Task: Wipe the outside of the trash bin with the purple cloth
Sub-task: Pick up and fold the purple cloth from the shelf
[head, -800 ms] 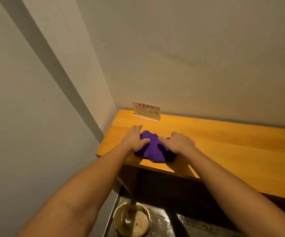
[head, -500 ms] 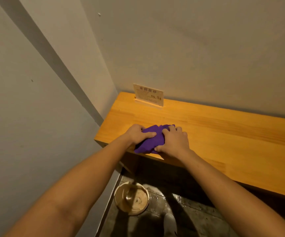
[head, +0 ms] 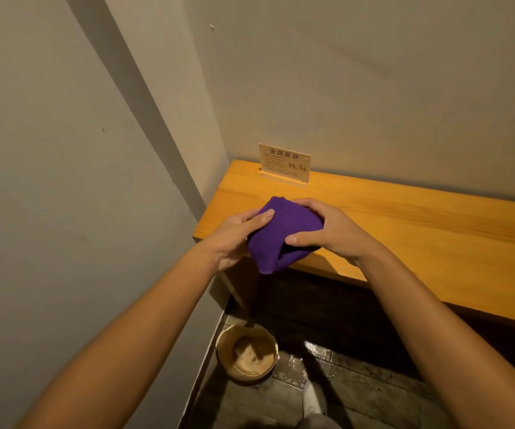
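Note:
The purple cloth (head: 276, 235) is bunched between both hands, held just above the front edge of a wooden counter (head: 420, 230). My left hand (head: 234, 236) grips its left side, thumb on top. My right hand (head: 327, 229) holds its right side, fingers curled over the top and thumb underneath. A small round tan trash bin (head: 247, 351) stands on the floor below the counter's left end, against the wall, open at the top with some debris inside.
A small printed sign (head: 284, 164) stands at the counter's back left against the wall. Grey walls close in on the left and behind. The dark wet floor (head: 358, 382) lies below, with a white shoe (head: 312, 397) near the bottom edge.
Both hands have lifted the cloth off the counter top and drawn it toward the front edge, gathering it into a bundle. The view has tilted down slightly.

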Action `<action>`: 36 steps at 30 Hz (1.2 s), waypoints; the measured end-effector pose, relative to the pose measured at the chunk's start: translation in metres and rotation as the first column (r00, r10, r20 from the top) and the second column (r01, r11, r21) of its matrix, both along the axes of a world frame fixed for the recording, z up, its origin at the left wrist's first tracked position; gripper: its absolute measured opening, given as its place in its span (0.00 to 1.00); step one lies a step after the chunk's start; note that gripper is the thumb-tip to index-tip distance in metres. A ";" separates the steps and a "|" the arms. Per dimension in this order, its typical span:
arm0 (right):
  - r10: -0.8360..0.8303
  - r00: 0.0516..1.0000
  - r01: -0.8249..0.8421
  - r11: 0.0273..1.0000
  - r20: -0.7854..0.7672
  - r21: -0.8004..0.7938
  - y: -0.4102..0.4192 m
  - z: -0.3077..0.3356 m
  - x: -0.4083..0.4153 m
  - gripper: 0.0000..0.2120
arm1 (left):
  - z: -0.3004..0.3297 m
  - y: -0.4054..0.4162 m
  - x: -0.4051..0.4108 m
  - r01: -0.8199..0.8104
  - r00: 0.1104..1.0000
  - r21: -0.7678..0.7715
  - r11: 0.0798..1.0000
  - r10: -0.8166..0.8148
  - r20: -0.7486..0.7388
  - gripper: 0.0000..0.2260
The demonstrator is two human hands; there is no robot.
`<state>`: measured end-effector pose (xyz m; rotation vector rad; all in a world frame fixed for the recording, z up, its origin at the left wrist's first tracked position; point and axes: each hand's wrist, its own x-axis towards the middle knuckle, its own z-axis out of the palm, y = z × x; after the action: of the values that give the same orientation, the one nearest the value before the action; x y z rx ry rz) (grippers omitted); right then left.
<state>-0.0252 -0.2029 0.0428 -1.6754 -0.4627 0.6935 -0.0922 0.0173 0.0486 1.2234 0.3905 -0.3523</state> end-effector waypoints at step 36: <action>-0.418 0.689 0.615 0.769 -0.591 0.173 -0.047 -0.066 -0.229 0.20 | -0.057 -0.086 -0.234 -0.240 0.959 0.169 0.956 0.260 -0.111 0.24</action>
<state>-0.2537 -0.2495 -0.0237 -1.1087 0.2856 0.5507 -0.3260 -0.0690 -0.0088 1.2870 0.6912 -0.1865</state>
